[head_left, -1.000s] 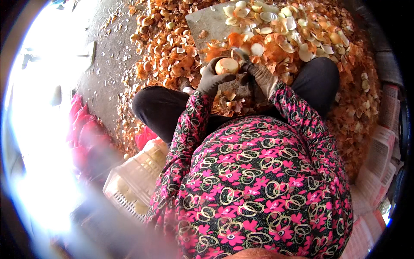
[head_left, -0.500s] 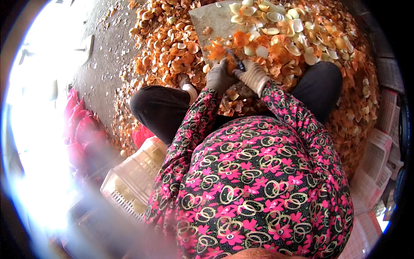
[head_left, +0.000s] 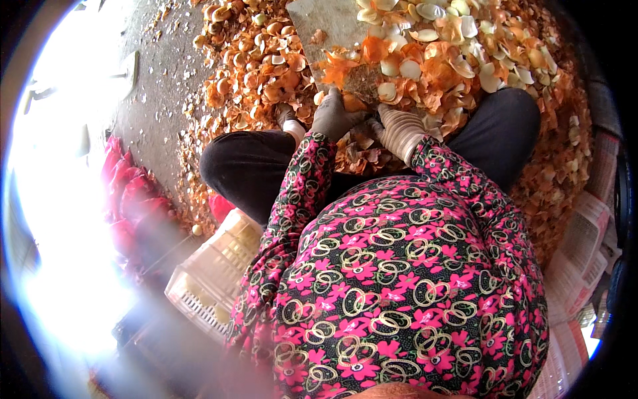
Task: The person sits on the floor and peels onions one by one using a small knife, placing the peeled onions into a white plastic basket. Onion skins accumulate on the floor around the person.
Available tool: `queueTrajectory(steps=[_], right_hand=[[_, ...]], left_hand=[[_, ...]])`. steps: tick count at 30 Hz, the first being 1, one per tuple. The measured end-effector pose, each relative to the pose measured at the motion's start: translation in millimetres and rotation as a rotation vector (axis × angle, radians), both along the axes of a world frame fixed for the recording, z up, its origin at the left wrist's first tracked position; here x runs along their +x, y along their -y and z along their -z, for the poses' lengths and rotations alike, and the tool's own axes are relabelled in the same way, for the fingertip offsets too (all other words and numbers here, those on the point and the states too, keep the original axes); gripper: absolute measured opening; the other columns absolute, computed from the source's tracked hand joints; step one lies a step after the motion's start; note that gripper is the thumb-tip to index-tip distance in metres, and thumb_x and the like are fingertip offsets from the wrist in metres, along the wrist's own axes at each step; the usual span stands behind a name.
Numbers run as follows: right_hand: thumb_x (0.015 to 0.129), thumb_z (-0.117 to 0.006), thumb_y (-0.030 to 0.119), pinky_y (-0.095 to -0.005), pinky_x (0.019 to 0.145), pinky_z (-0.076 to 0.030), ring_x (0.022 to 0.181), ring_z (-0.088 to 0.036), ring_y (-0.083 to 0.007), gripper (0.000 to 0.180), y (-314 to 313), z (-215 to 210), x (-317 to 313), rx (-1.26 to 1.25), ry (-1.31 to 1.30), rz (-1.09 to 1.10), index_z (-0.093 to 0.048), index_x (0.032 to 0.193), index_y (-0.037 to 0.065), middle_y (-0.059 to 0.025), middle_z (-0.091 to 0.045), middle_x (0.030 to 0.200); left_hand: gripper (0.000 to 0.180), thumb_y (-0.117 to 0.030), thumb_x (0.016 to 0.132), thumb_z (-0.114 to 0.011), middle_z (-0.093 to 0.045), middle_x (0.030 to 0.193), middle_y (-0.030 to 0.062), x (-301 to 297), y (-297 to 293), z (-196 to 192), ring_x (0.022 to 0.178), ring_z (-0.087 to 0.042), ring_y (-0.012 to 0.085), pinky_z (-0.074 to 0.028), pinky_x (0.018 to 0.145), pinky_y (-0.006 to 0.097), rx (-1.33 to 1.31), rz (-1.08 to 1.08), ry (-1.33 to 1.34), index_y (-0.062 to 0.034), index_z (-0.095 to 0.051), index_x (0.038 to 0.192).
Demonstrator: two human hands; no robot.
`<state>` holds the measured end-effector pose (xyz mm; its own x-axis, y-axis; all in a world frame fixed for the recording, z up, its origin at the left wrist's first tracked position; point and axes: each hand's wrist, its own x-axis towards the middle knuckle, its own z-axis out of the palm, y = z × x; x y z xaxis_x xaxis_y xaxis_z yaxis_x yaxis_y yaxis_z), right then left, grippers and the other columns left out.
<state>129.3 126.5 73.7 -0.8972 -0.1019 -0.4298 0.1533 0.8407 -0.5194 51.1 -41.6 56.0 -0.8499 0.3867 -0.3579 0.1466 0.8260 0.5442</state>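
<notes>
1. The heap of orange and cream onion skins [head_left: 458, 60] had filled the upper half of the frame, spreading round a grey slab [head_left: 325, 23] at top centre and down the right side past the dark-trousered knees.

2. A white slatted crate [head_left: 212, 272] sat at lower left, beside a blurred row of red shapes [head_left: 129, 199] at the left edge.

3. A second earlier, the grey-gloved left hand [head_left: 332, 116] had held a pale peeled round up clear of the heap, just above centre; half a second on it was gone from view. By this moment both hands had come forward and down to the near edge of the pile. By my reading, one piece was finished and the hands were back among the skins.

4. The left hand lay palm down, fingers curled into the skins; what they closed on I could not tell.

5. The right hand [head_left: 399, 130], in a ribbed pale glove, sat just beside it at centre, knuckles up, fingers bent loosely, grip hidden.
</notes>
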Motion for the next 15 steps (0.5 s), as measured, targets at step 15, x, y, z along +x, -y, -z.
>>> queueTrajectory(steps=[15], right_hand=[[0.083,-0.057,0.014,-0.0446,0.078,-0.053,0.099,-0.064,-0.0357,0.038,8.2,6.6,-18.1,0.148,0.177,-0.111,-0.051,0.118,-0.002,-0.0245,-0.065,0.101]], left_hand=[[0.069,-0.037,0.066,-0.081,-0.062,0.104,0.0259,3.4,-1.9,4.3,0.102,-0.061,0.0385,-0.049,0.086,0.043,0.014,-0.001,0.011,0.0062,-0.047,0.110]])
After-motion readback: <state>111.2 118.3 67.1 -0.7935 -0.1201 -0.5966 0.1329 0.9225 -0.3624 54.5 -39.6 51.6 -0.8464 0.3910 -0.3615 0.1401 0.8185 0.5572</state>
